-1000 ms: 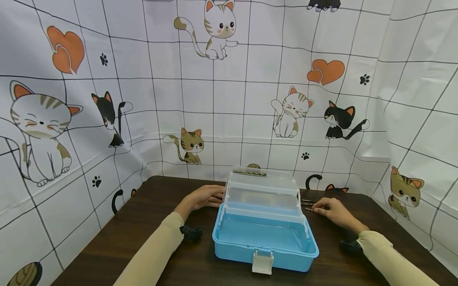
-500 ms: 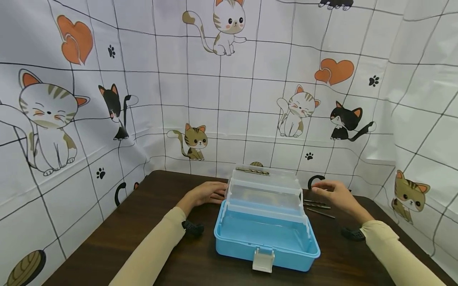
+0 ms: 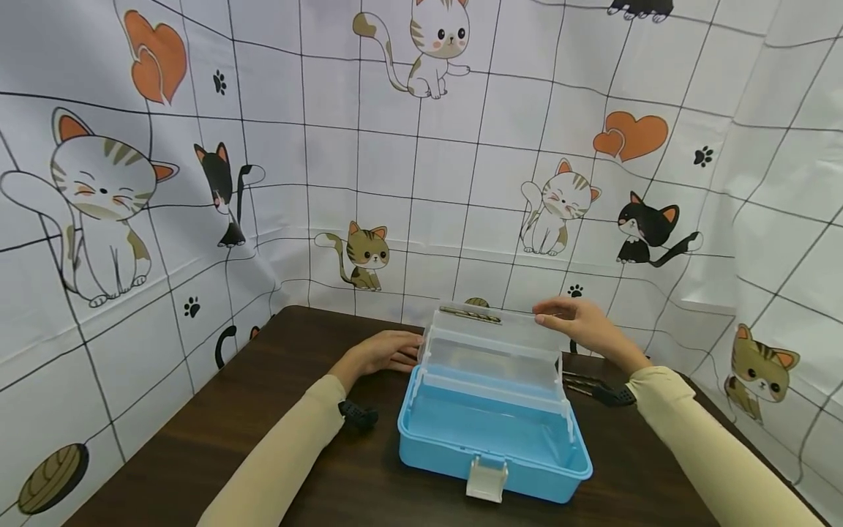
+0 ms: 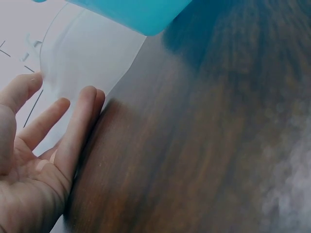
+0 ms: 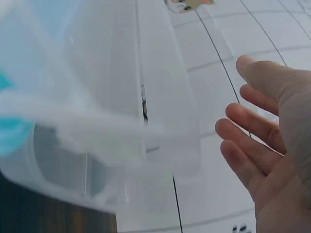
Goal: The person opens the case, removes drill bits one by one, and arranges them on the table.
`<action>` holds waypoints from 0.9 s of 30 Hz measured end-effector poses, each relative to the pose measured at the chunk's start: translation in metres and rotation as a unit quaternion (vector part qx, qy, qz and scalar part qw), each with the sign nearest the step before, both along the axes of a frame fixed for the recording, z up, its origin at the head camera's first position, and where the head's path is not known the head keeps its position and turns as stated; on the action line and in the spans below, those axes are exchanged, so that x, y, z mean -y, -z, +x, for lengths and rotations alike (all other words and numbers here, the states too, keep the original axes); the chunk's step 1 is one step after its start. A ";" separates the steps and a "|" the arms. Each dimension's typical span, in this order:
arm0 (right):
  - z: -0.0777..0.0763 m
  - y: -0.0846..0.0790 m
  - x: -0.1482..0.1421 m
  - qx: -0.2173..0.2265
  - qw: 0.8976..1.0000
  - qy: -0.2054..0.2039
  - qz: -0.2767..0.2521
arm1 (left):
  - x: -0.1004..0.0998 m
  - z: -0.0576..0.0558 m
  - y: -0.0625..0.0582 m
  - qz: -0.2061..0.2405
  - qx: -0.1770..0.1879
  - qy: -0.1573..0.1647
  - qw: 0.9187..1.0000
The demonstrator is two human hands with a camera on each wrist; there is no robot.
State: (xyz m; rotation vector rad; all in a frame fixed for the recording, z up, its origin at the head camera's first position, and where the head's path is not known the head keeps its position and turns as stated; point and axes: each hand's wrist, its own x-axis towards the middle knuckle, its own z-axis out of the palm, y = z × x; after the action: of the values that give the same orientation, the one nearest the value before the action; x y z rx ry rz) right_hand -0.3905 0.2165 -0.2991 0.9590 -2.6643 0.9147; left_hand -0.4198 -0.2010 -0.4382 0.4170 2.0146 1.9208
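- I see the blue box (image 3: 454,452) on the table (image 3: 250,388) between both hands. I think it's light, hard and slippery.
- Its clear lid (image 3: 520,331) looks thin; I'd hold its side edges gently.
- Left hand (image 3: 380,353): loose grip, straight fingers by the lid's side.
- Right hand (image 3: 579,323): wide grip, holding nothing.
- The table is dark brown; a white cat sheet (image 3: 454,219) hangs behind.

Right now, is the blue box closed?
No, the clear lid is tilted back, leaving the inside of the blue box exposed.
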 end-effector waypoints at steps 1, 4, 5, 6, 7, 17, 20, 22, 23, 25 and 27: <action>-0.001 -0.001 0.005 0.004 1.000 -0.008 0.010 | 0.000 0.000 0.000 0.000 -0.001 0.002 1.000; -0.004 -0.003 0.020 0.013 0.998 -0.032 0.046 | -0.001 -0.001 -0.001 0.000 -0.004 0.004 1.000; -0.006 -0.003 0.025 0.019 0.997 -0.040 0.057 | -0.001 -0.002 -0.001 0.000 -0.004 0.004 1.000; -0.008 -0.003 0.030 0.025 0.996 -0.048 0.066 | -0.001 -0.002 -0.001 -0.001 -0.004 0.003 1.000; -0.010 -0.003 0.035 0.030 0.995 -0.056 0.073 | 0.000 -0.002 -0.001 -0.001 -0.004 0.004 1.000; -0.023 -0.005 0.079 0.082 0.987 -0.075 0.113 | 0.005 -0.003 0.002 -0.005 0.000 -0.011 1.000; -0.025 -0.003 0.085 0.075 0.984 -0.077 0.141 | 0.004 -0.003 0.003 -0.004 0.007 -0.008 1.000; -0.026 -0.002 0.087 0.066 0.983 -0.080 0.150 | 0.003 -0.003 0.003 -0.006 0.006 -0.002 1.000; -0.027 -0.002 0.087 0.060 0.983 -0.080 0.154 | 0.003 -0.003 0.003 -0.006 0.006 -0.001 1.000; -0.029 -0.002 0.087 0.049 0.983 -0.082 0.155 | 0.002 -0.003 0.002 -0.006 0.006 0.001 1.000; -0.031 -0.002 0.087 0.035 0.984 -0.085 0.152 | 0.001 -0.004 0.002 -0.007 0.004 0.000 1.000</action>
State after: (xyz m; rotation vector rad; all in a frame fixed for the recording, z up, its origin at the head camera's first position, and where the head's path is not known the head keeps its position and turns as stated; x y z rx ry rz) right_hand -0.4212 0.1295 -0.2975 1.2567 -2.8726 0.5880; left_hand -0.4237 -0.2023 -0.4399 0.4044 2.0225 1.9033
